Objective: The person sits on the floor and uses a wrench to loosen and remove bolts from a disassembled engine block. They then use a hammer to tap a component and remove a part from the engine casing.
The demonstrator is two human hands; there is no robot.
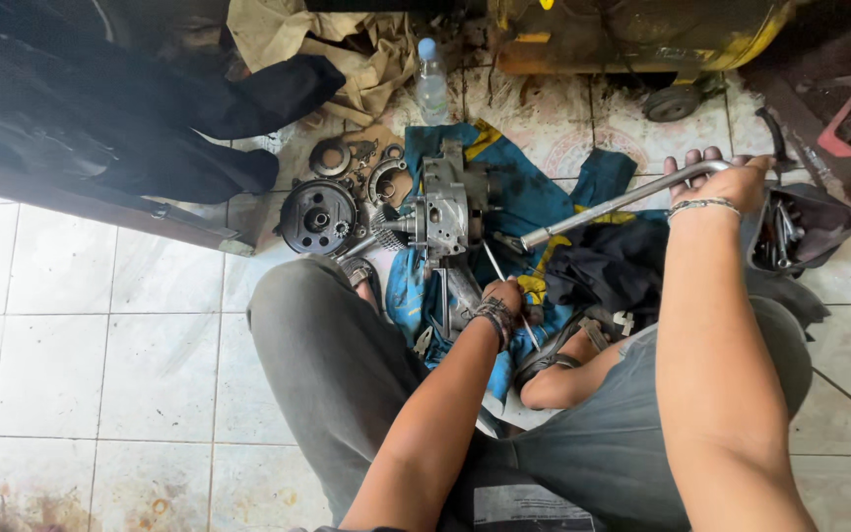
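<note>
**Fingers Wrapped Round a Long Metal Wrench**

The fingers [701,158] of the right hand [731,182] were closed round the bent end of a long metal wrench [608,205]. Its far end was set on the engine part [448,212], which lay on a blue cloth [534,192] on the floor. The left hand [500,300] was closed on a thin tool [496,268] beside it. The part would best be held still and the wrench turned slowly.

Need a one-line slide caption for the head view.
Seated on a tiled floor, right hand grips a long metal bar over an engine case while left hand steadies it.
</note>
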